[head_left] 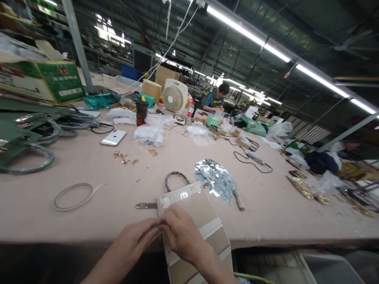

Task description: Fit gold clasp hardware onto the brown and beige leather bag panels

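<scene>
The bare left forearm (109, 262) slants toward 2 o'clock, the bare right forearm (209, 260) toward 10 o'clock. The left grip (142, 233) and right grip (179, 228) meet at 7 o'clock from the view's centre, tips close together. The right grip's fingers (166, 227) curl under, its back up; how tightly either closes is unclear.

- A white phone (113, 138) lies flat on the left
- A green carton (63, 81) sits beyond it
- A red-labelled bottle (190, 110) stands just beside a white fan (174, 96)
- A dark cup (141, 112) stands nearby
- Farther back, another person (211, 101) looks down
</scene>
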`<state>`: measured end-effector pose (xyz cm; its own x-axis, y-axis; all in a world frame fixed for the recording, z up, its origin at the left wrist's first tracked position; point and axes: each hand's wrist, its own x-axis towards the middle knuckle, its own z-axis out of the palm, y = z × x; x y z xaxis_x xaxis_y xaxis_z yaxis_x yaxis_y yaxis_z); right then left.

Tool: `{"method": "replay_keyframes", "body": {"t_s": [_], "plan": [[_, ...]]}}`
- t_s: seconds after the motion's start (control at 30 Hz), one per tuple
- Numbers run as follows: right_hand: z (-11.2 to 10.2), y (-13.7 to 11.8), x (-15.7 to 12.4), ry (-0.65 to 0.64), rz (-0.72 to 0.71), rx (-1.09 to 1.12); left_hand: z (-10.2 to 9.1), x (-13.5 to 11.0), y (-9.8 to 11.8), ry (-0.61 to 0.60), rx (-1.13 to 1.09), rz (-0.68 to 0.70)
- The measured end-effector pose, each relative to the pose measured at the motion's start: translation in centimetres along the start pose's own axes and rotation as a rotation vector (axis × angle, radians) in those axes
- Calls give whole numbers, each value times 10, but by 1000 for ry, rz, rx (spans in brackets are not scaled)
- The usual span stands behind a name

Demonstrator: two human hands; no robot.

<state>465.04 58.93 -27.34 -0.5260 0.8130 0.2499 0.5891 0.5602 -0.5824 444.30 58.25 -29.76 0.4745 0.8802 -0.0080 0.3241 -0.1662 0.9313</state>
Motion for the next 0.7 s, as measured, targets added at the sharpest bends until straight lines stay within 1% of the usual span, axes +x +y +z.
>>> {"method": "replay_keyframes", "body": {"t_s": [0.13, 0.23, 0.33, 0.4, 0.5, 0.6, 0.7], "plan": [[-1, 2, -1, 31, -16, 67, 0, 1, -2, -6, 13, 14], [0, 4, -1, 79, -40, 103, 0, 0, 0, -21, -2, -10], [4, 4, -1, 136, -67, 110, 3, -1, 5, -7, -44, -54], [9, 5, -3, 185, -106, 95, 4, -1, 8, 8, -97, -86], [15, 7, -11, 271, -203, 44, 5, -3, 13, -1, -181, -112], [19, 10, -17, 307, -258, 26, 12, -8, 17, 4, -228, -132], [22, 8, -19, 305, -234, 83, 23, -10, 18, 65, -233, -140]]}}
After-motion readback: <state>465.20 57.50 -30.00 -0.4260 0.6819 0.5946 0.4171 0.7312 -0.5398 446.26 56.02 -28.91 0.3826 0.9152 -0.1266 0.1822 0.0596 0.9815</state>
